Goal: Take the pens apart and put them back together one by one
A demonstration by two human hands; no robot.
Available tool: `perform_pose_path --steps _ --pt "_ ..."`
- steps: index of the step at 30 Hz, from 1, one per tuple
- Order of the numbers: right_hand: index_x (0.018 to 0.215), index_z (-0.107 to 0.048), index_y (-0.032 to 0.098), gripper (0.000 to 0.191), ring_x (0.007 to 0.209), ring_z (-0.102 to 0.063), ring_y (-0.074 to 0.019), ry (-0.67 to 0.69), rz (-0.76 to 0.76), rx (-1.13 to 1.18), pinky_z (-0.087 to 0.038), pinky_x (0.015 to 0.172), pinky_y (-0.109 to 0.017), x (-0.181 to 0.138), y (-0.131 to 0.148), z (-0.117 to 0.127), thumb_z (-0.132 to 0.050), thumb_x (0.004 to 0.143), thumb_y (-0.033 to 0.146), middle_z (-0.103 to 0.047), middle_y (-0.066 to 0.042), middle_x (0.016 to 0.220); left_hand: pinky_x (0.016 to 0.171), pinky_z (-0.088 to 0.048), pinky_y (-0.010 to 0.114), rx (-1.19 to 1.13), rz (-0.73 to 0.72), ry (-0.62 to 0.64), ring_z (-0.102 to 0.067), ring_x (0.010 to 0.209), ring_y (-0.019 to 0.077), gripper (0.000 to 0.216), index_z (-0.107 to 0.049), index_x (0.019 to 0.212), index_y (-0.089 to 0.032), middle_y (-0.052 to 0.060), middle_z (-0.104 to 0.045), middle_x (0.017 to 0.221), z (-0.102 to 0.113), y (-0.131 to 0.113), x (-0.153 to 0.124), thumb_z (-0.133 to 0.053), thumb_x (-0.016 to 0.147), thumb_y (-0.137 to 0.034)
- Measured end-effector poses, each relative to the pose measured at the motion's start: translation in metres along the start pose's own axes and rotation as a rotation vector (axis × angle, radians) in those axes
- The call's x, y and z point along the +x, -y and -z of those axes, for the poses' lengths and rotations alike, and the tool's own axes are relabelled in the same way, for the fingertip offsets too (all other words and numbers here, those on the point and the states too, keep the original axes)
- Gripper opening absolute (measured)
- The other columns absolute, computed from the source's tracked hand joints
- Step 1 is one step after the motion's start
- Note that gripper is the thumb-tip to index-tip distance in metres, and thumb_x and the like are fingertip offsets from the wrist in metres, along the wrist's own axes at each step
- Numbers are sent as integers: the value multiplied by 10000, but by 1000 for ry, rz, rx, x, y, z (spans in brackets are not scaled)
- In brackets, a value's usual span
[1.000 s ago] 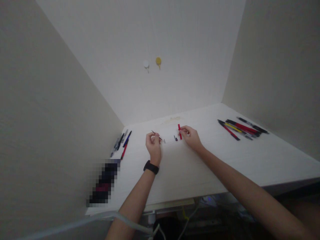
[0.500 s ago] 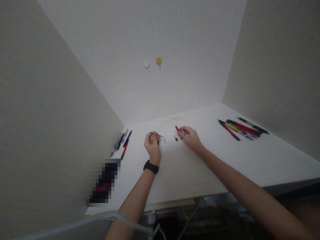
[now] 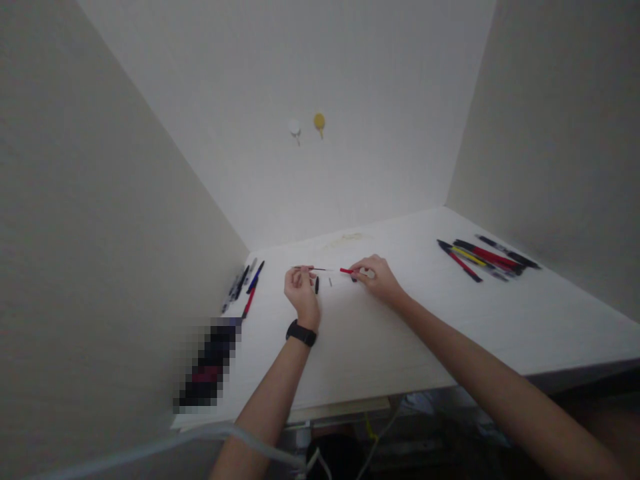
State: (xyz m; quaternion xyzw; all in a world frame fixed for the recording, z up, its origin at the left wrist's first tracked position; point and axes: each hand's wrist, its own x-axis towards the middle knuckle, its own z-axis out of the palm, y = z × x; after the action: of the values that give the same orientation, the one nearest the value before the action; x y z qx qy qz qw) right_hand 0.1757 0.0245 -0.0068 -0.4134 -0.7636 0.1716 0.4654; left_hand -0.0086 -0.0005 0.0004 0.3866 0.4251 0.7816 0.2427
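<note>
The left hand [image 3: 301, 287] pinches a thin, dark rod [image 3: 320, 269]; the right hand [image 3: 379, 277], apart from it, pinches a straight red tube [image 3: 345, 271], ends facing across a gap over the white, faintly streaked surface [image 3: 380, 353]. Between them is a slim grey piece [image 3: 331, 282]. A black piece [image 3: 355, 279] is mostly hidden by the right fingers. Pixelation obscures dark shapes [image 3: 207, 370] at left.

On the table [image 3: 380, 357] before me, some pens [image 3: 241, 283] lie left of my left hand [image 3: 302, 291], other pens [image 3: 493, 257] right of my right hand [image 3: 380, 279].
</note>
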Motion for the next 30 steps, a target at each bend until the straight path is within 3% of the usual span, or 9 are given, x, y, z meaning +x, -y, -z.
perform_pose_path --steps 15,25,30 --pt "836 -745 283 86 838 -559 -207 28 29 -20 -342 828 -366 -1 2 0 -663 812 292 -735 -3 841 522 -391 195 36 -6 76 -512 549 72 247 -519 827 -163 36 -661 774 -1 1 -1 -651 812 -371" --pt "841 -745 258 71 828 -557 -201 30 34 -17 -352 806 -354 -2 1 -2 -692 804 287 -733 -13 840 537 -410 201 63 19 218 -548 592 87 229 -561 790 -162 69 -707 859 -2 0 -5 -674 795 -361" --pt "835 -736 228 69 801 -558 -190 17 40 -5 -359 781 -336 -2 1 -1 -704 797 277 -724 -24 809 549 -410 216 145 14 304 -533 606 93 239 -656 813 -140 96 -709 908 -2 -8 -8 -607 844 -372"
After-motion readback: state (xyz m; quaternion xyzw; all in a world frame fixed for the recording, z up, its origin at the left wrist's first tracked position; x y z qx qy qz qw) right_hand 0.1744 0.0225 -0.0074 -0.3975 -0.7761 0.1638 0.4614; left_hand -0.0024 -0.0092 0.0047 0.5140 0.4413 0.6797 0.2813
